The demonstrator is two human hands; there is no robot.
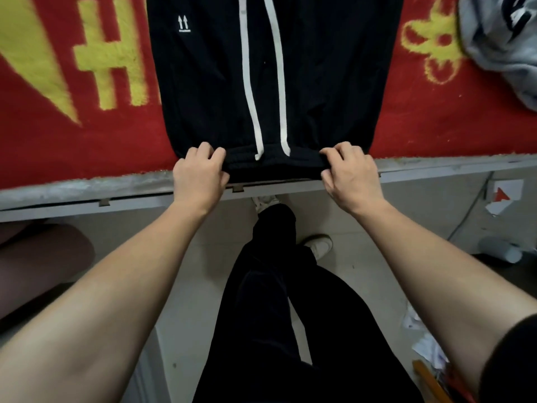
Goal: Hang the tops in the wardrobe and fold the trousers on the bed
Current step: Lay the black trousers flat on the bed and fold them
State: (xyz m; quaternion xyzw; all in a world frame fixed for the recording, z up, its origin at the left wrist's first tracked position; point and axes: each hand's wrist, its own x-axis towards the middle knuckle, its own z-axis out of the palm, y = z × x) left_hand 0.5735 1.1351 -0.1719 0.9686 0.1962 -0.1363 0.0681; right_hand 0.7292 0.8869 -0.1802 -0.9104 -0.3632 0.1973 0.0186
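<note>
Left hand [200,175] clamped on the near edge of the black trousers [319,68], fingers curled over the cloth, thumb side under the hem. Right hand [350,174] gripping the same edge farther along, fingers bent over the top, cloth pinched between fingers and thumb. Both hands at the near edge of the bed [87,193], well apart, with the fabric stretched flat between them.

Trousers lie lengthwise on the bed, running away from the person toward the top of the view. Waistband is at the near end, ribbed, and overhangs the bed edge slightly. Two white drawstrings [250,82] run down the middle of the cloth; their tips reach the waistband between the hands. Small white double-arrow logo [184,23] on the left part of the fabric, far end.

Bed is covered by a red blanket [421,112] with yellow patterns on both sides of the trousers. Grey garment [499,45] bunched at the top right corner, apart from the trousers; what kind of garment, cannot tell.

Below the bed edge: pale floor [363,274], the person's own legs in dark trousers, white shoes [319,245]. Scraps of paper [504,196] and a cable on the floor to the right.
</note>
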